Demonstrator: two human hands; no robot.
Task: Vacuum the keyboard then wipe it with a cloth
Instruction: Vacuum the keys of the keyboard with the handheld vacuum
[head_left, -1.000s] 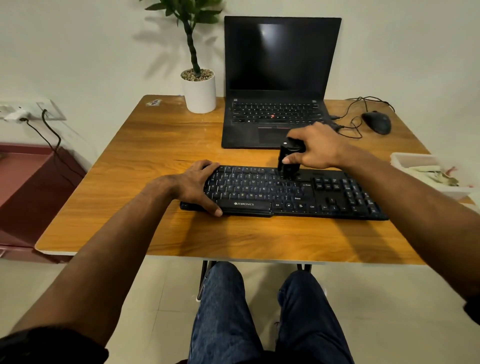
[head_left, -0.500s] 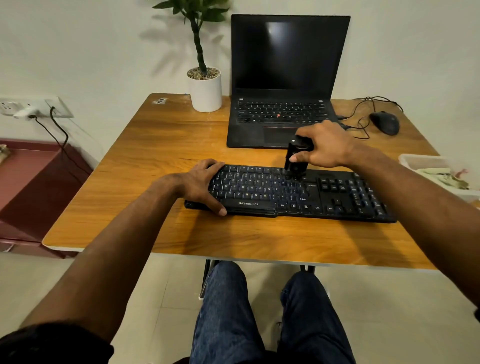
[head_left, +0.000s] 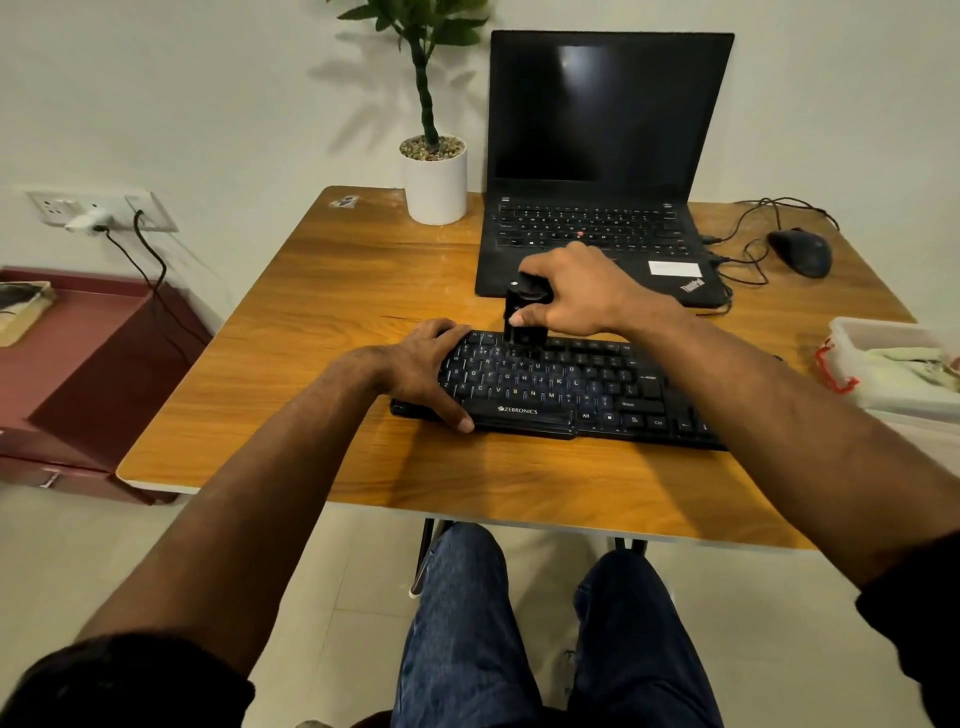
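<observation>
right hand (head_left: 576, 293) and the small black vacuum (head_left: 523, 317) have slid left along the keyboard (head_left: 561, 387) since half a second ago, from its middle toward its left-centre top rows; left hand (head_left: 423, 371) unchanged on the keyboard's left end. right grip closed around the vacuum's upper body, thumb on its near face, fingers wrapped over the top. vacuum upright, its lower end down on the keys near the number row; exact contact hard to tell. left grip: thumb curled over the keyboard's front edge, fingers laid over its far left corner, clamping it.

keyboard is black, full size, white legends, "zebronics" printed on the front lip, lying flat near the front of the worktop (head_left: 322, 332), its right end hidden under the right forearm.

worktop is orange-brown wood grain with a pale edge. behind the keyboard an open black laptop (head_left: 597, 171), screen dark. left of the laptop a white pot with a green plant (head_left: 435, 176). right of the laptop a black mouse (head_left: 802, 252) with a tangled cable. right of the keyboard a white tray (head_left: 883, 364) with pale cloth-like stuff inside, blurred. left of the worktop a dark red cabinet (head_left: 88, 364), and above it a wall socket (head_left: 98, 210) with a plug and black cord. pale wall, light tiled floor, blue jeans below the worktop's front edge.
</observation>
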